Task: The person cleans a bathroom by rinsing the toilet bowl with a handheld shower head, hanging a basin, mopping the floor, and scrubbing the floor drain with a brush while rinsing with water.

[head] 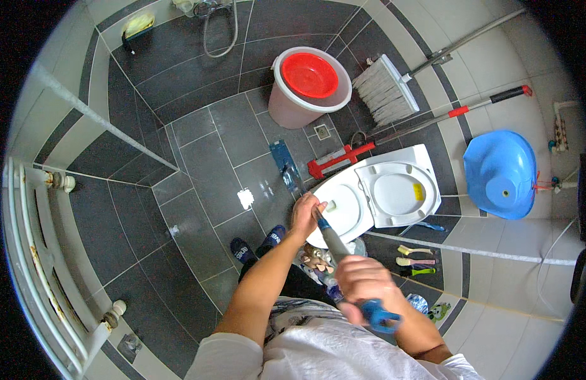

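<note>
Both of my hands grip one long pole, which runs up from my body toward the floor. My left hand point(306, 213) is closed around its thin lower part, beside the rim of the white toilet point(338, 213). Around the thick grey upper grip is my right hand point(366, 280), just below which the blue end of the handle point(381, 316) sticks out. At the pole's far end a flat blue tool head point(284, 161) lies on the dark wet floor tiles point(226, 175). The toilet's seat and lid are up. My hand hides part of the pole's lower end.
A pale bucket point(293, 107) holds a red basin point(309, 75). A red squeeze mop point(340, 161) and a broom point(388, 90) lean at the wall. A blue basin point(502, 175) hangs right; brushes point(416, 261) hang near a filled bin point(319, 259). A radiator point(41, 247) is left.
</note>
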Demonstrator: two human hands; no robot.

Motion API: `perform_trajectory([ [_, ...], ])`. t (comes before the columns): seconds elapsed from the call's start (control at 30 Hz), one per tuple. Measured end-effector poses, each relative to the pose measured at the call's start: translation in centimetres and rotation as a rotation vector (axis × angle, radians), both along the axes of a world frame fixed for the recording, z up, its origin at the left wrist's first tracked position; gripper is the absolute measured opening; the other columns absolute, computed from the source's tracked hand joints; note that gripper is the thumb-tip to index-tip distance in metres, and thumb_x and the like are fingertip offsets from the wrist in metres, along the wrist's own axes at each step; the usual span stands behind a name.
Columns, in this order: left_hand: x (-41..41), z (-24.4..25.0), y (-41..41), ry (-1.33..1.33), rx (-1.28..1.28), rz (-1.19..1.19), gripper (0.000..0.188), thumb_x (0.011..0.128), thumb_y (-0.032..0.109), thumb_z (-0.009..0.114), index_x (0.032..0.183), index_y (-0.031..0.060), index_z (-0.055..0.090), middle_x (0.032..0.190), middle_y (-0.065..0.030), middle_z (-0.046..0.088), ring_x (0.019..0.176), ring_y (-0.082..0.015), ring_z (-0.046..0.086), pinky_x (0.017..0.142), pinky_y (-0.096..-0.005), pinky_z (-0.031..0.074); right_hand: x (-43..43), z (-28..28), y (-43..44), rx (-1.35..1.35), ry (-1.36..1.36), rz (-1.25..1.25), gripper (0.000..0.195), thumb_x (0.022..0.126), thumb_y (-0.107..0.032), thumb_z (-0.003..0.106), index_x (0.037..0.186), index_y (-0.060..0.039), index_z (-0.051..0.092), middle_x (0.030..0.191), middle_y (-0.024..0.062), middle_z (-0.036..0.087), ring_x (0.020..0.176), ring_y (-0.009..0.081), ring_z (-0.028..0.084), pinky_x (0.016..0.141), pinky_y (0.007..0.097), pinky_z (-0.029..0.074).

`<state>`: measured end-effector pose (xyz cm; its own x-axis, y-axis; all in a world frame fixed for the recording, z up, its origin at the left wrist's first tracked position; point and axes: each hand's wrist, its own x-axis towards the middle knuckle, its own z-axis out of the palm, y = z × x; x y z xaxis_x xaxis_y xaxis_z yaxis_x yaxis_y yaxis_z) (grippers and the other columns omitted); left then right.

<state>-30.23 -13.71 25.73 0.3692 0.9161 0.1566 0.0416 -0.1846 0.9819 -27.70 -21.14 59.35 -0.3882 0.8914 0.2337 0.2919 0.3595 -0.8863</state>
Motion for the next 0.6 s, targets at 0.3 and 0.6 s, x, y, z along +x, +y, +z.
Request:
perform_trajectory([
  [0.3, -9.3, 10.2, -4.8, 0.107, -0.030, 0.146, 0.026, 0.086, 0.016, 0.069, 0.073, 0.0022, 0.051, 0.081, -0.0168, 0.054, 0.080, -0.0364, 0.052, 0.075, -0.0431, 0.043, -2.5, 8.1, -1.5, -0.103, 0.342, 0.124, 0.030, 0.082, -0.011, 0.062, 0.060, -0.0036, 0.045, 0.057, 0.0083, 0.047, 0.051, 0.0292, 0.052, 0.061, 0.0427, 0.050],
  [0.6, -14.9, 4.4, -5.2, 0.129, -0.147, 0.473, 0.029, 0.090, 0.018, 0.064, 0.071, 0.0019, 0.049, 0.083, -0.0176, 0.055, 0.086, -0.0366, 0.053, 0.080, -0.0434, 0.043, -7.0, 4.8, 2.5, -0.241, 0.323, 0.435, 0.028, 0.077, -0.011, 0.066, 0.063, -0.0071, 0.042, 0.058, 0.0072, 0.043, 0.057, 0.0319, 0.048, 0.059, 0.0422, 0.040],
])
